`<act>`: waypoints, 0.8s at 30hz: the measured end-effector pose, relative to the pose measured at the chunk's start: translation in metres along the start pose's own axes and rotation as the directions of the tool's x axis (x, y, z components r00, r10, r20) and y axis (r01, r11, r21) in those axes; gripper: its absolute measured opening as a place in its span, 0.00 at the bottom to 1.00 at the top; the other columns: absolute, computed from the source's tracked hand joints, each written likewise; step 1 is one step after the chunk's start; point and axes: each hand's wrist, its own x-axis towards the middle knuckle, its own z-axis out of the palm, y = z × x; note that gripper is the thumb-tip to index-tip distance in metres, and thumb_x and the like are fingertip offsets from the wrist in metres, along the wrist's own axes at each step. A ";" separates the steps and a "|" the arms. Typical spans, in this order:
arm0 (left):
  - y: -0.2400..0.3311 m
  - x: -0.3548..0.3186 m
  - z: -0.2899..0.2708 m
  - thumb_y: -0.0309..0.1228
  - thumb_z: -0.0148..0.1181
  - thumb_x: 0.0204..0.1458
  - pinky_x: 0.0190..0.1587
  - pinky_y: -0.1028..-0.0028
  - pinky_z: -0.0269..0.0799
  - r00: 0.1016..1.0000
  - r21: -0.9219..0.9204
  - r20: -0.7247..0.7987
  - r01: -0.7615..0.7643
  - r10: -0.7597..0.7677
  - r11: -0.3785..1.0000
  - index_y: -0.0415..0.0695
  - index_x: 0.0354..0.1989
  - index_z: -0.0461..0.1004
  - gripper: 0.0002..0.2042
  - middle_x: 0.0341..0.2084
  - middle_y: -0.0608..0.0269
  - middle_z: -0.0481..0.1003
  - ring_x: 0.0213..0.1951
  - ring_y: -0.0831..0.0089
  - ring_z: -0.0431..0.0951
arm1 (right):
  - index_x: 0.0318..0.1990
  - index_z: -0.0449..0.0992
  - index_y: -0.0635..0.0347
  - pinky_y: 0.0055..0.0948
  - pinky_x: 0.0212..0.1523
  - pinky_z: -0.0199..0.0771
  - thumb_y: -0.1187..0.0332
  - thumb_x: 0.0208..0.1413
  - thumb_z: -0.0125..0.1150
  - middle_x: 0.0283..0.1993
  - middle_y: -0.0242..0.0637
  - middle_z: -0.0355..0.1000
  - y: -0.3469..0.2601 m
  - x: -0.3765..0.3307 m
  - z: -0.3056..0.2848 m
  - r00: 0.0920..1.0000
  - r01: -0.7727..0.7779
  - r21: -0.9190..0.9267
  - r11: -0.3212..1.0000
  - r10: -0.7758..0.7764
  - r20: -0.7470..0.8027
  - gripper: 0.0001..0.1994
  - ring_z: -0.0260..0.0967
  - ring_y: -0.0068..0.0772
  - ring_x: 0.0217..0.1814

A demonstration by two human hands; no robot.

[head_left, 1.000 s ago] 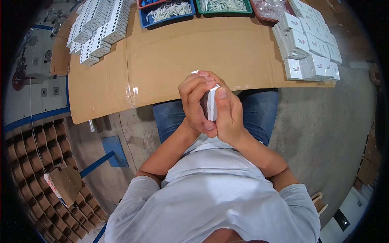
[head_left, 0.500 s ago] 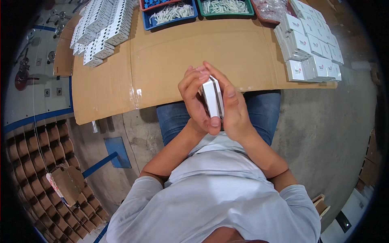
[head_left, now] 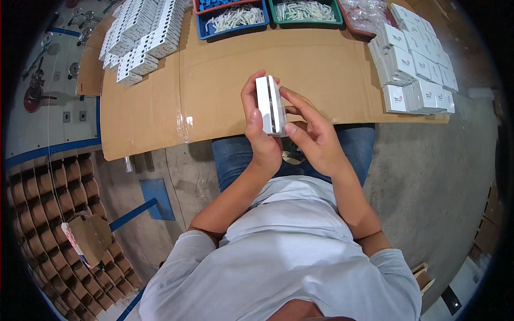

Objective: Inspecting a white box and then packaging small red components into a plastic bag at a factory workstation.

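A small white box stands on edge between both my hands, just above the near edge of the cardboard-covered table. My left hand wraps its left side, thumb and fingers curled over the top. My right hand presses the right side, with the fingers spread along the box's flap. The box's narrow face shows a dark seam, slightly open.
Stacks of flat white boxes lie at the far left and folded white boxes at the right. A blue tray and a green tray hold white parts at the back. A brown divider crate sits on the floor at left.
Both hands have lifted the white box forward over the table edge and turned it, so its narrow side faces up.
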 end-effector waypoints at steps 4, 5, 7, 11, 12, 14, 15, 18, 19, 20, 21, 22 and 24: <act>0.011 0.003 0.000 0.59 0.42 0.58 0.60 0.63 0.66 0.983 -0.137 0.022 0.182 -0.180 0.974 0.48 0.71 0.55 0.37 0.58 0.55 0.67 0.58 0.63 0.68 | 0.71 0.65 0.61 0.32 0.57 0.76 0.68 0.58 0.70 0.69 0.42 0.62 -0.002 0.002 -0.002 0.998 0.070 -0.218 0.973 -0.070 0.008 0.34 0.68 0.34 0.63; 0.014 0.003 0.000 0.56 0.45 0.58 0.58 0.66 0.69 0.971 -0.182 0.043 0.238 -0.234 0.954 0.50 0.72 0.54 0.36 0.58 0.56 0.66 0.58 0.65 0.68 | 0.71 0.65 0.61 0.32 0.57 0.76 0.68 0.58 0.70 0.69 0.42 0.62 -0.002 0.002 -0.004 0.998 0.070 -0.219 0.973 -0.070 0.008 0.34 0.68 0.34 0.63; 0.014 0.004 -0.001 0.55 0.46 0.58 0.59 0.65 0.69 0.968 -0.206 0.054 0.250 -0.244 0.946 0.50 0.74 0.52 0.37 0.59 0.56 0.65 0.59 0.64 0.68 | 0.71 0.66 0.60 0.28 0.56 0.74 0.64 0.59 0.69 0.66 0.39 0.62 -0.002 0.003 -0.007 0.998 0.065 -0.303 0.951 -0.065 0.012 0.33 0.66 0.29 0.60; 0.009 0.003 -0.003 0.49 0.47 0.60 0.67 0.60 0.64 0.972 -0.144 0.143 0.208 -0.188 0.968 0.48 0.77 0.47 0.38 0.64 0.50 0.66 0.67 0.61 0.65 | 0.69 0.69 0.60 0.26 0.53 0.73 0.60 0.59 0.70 0.63 0.38 0.64 0.001 0.005 -0.014 0.997 0.042 -0.315 0.948 -0.059 -0.044 0.31 0.66 0.27 0.56; 0.008 0.003 -0.004 0.49 0.47 0.60 0.67 0.60 0.64 0.971 -0.145 0.146 0.209 -0.188 0.967 0.48 0.77 0.47 0.38 0.64 0.50 0.66 0.67 0.61 0.65 | 0.68 0.71 0.58 0.26 0.51 0.74 0.59 0.58 0.71 0.61 0.37 0.65 0.004 0.006 -0.017 0.995 0.056 -0.279 0.959 -0.076 -0.062 0.31 0.67 0.28 0.55; 0.008 0.004 -0.010 0.44 0.59 0.58 0.68 0.59 0.63 0.967 0.011 0.200 0.161 -0.160 0.987 0.46 0.77 0.47 0.41 0.64 0.47 0.66 0.68 0.59 0.64 | 0.67 0.72 0.57 0.27 0.49 0.75 0.58 0.57 0.72 0.60 0.37 0.67 0.005 0.006 -0.018 0.993 0.070 -0.241 0.968 -0.092 -0.080 0.31 0.67 0.28 0.54; 0.006 0.005 -0.013 0.44 0.59 0.58 0.68 0.59 0.63 0.966 0.012 0.201 0.161 -0.160 0.987 0.46 0.77 0.47 0.41 0.64 0.47 0.66 0.68 0.59 0.64 | 0.67 0.72 0.57 0.26 0.49 0.75 0.57 0.58 0.71 0.59 0.37 0.66 0.004 0.005 -0.018 0.993 0.067 -0.235 0.970 -0.089 -0.082 0.30 0.67 0.28 0.52; 0.003 0.009 -0.021 0.39 0.67 0.58 0.67 0.61 0.64 0.955 -0.031 0.270 0.133 -0.120 0.991 0.46 0.76 0.46 0.43 0.66 0.48 0.62 0.67 0.61 0.64 | 0.67 0.72 0.57 0.26 0.49 0.73 0.54 0.59 0.70 0.57 0.37 0.66 -0.001 0.006 -0.019 0.993 0.062 -0.232 0.971 -0.083 -0.081 0.31 0.66 0.28 0.51; 0.002 0.010 -0.022 0.42 0.68 0.57 0.66 0.61 0.65 0.957 -0.025 0.268 0.122 -0.111 0.992 0.45 0.75 0.48 0.43 0.65 0.48 0.65 0.65 0.61 0.67 | 0.67 0.72 0.57 0.26 0.50 0.73 0.53 0.59 0.70 0.56 0.37 0.65 -0.002 0.006 -0.020 0.994 0.059 -0.236 0.970 -0.080 -0.080 0.32 0.65 0.28 0.51; 0.002 0.011 -0.023 0.45 0.69 0.57 0.65 0.62 0.67 0.959 -0.019 0.265 0.111 -0.102 0.994 0.43 0.74 0.50 0.43 0.63 0.48 0.68 0.64 0.62 0.69 | 0.67 0.72 0.57 0.26 0.50 0.73 0.53 0.59 0.70 0.56 0.37 0.65 -0.001 0.006 -0.022 0.994 0.059 -0.237 0.970 -0.080 -0.081 0.32 0.65 0.28 0.51; 0.002 0.011 -0.024 0.45 0.69 0.57 0.65 0.62 0.67 0.959 -0.020 0.266 0.111 -0.102 0.994 0.43 0.74 0.50 0.43 0.63 0.48 0.68 0.64 0.62 0.69 | 0.67 0.71 0.57 0.26 0.50 0.72 0.51 0.57 0.71 0.55 0.36 0.65 0.000 0.005 -0.024 0.992 0.098 -0.259 0.961 -0.114 -0.049 0.34 0.65 0.28 0.51; 0.004 0.011 -0.024 0.48 0.68 0.57 0.63 0.63 0.70 0.961 -0.054 0.241 0.156 -0.139 0.986 0.42 0.73 0.53 0.41 0.61 0.49 0.70 0.61 0.64 0.72 | 0.68 0.71 0.57 0.26 0.50 0.71 0.50 0.55 0.72 0.54 0.36 0.65 0.000 0.005 -0.025 0.989 0.138 -0.279 0.950 -0.149 -0.017 0.36 0.65 0.28 0.51; 0.006 0.011 -0.023 0.50 0.68 0.57 0.60 0.64 0.73 0.960 -0.090 0.218 0.200 -0.177 0.976 0.42 0.71 0.55 0.40 0.58 0.50 0.73 0.59 0.65 0.74 | 0.68 0.71 0.57 0.26 0.49 0.71 0.52 0.53 0.74 0.53 0.36 0.65 -0.001 0.005 -0.026 0.982 0.180 -0.326 0.928 -0.189 0.004 0.37 0.65 0.29 0.50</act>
